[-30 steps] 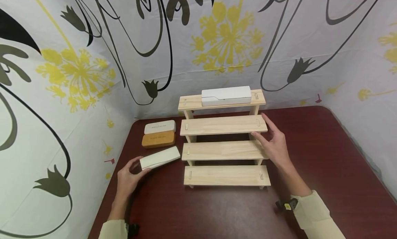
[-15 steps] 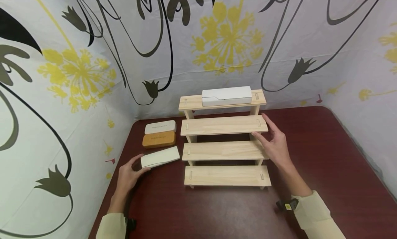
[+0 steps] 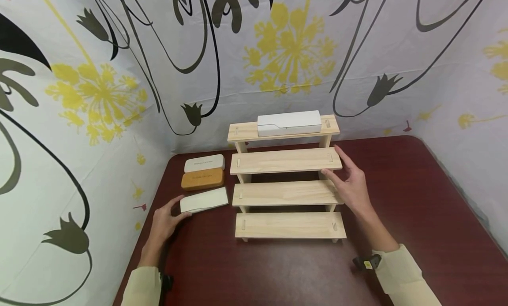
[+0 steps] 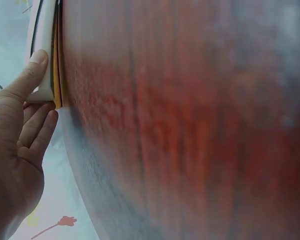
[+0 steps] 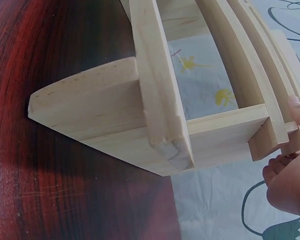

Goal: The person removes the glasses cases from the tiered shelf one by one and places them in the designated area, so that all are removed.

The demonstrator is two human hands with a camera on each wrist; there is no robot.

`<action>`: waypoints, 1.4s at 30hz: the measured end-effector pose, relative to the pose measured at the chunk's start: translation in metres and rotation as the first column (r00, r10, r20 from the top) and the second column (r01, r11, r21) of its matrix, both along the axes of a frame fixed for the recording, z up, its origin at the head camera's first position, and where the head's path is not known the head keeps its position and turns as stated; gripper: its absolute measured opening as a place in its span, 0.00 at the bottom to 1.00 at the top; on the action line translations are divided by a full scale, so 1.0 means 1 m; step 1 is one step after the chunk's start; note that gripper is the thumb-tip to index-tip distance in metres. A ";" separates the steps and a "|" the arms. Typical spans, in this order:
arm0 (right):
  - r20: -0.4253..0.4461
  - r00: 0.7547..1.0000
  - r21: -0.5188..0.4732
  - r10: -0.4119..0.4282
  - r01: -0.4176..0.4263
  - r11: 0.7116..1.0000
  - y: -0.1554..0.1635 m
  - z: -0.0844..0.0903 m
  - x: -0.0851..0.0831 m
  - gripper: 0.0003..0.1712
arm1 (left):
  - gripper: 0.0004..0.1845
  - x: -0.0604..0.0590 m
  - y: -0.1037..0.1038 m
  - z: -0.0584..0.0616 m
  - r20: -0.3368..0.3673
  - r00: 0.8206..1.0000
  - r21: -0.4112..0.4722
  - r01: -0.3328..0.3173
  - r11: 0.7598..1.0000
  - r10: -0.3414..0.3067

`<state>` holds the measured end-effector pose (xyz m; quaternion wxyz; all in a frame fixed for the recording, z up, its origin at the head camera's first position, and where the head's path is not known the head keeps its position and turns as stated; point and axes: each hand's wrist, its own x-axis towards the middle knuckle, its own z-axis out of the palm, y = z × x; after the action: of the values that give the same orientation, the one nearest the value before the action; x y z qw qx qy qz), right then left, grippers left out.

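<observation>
Flower-printed sheets wall in a dark red table (image 3: 278, 270). From the head view, a four-step wooden rack (image 3: 285, 182) carries one white case (image 3: 289, 123) on its top step; another white case (image 3: 204, 163) and an orange case (image 3: 203, 179) lie left of it. The left hand (image 3: 163, 224) pinches the end of a cream case (image 3: 204, 199) lying on the table — the right hand (image 3: 351, 184), fingers straight, rests against the rack's right end.

The left wrist view shows the thumb (image 4: 27, 75) on the cream case's end, fingers curled beneath.

The right wrist view shows the rack's side panel (image 5: 105, 120) and straight fingertips (image 5: 297, 112) touching a step edge.

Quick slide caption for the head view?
Left hand grips a white case on the table; right hand steadies the wooden tiered shelf.
</observation>
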<state>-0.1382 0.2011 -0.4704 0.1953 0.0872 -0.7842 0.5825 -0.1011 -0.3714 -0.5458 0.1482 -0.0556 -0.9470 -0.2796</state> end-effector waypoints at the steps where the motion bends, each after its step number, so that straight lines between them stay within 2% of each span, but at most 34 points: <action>1: 0.001 1.000 -0.001 0.000 0.000 1.000 0.000 0.000 0.000 0.48 | 0.39 -0.001 0.000 0.000 0.012 1.000 -0.002 0.003 1.000 -0.003; 7: 0.003 1.000 0.001 -0.002 0.002 1.000 0.000 0.000 0.000 0.48 | 0.39 -0.005 0.000 0.002 0.099 0.995 -0.037 -0.009 0.999 0.012; 11: -0.006 1.000 -0.001 -0.001 0.001 1.000 0.000 0.000 0.000 0.48 | 0.39 -0.007 0.000 0.004 0.132 0.991 -0.051 -0.010 0.999 0.016; 25: 0.004 1.000 0.000 -0.004 0.004 1.000 0.000 -0.002 -0.001 0.49 | 0.40 -0.017 0.000 0.006 0.178 0.983 -0.047 -0.027 0.999 0.035; 42: 0.000 1.000 0.002 -0.006 0.006 1.000 0.000 0.000 -0.001 0.48 | 0.40 -0.021 0.005 0.011 0.207 0.976 -0.048 -0.061 0.997 0.070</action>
<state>-0.1393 0.2009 -0.4705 0.1971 0.0851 -0.7849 0.5812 -0.1220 -0.3662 -0.5352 0.0559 0.0024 -0.9641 -0.2594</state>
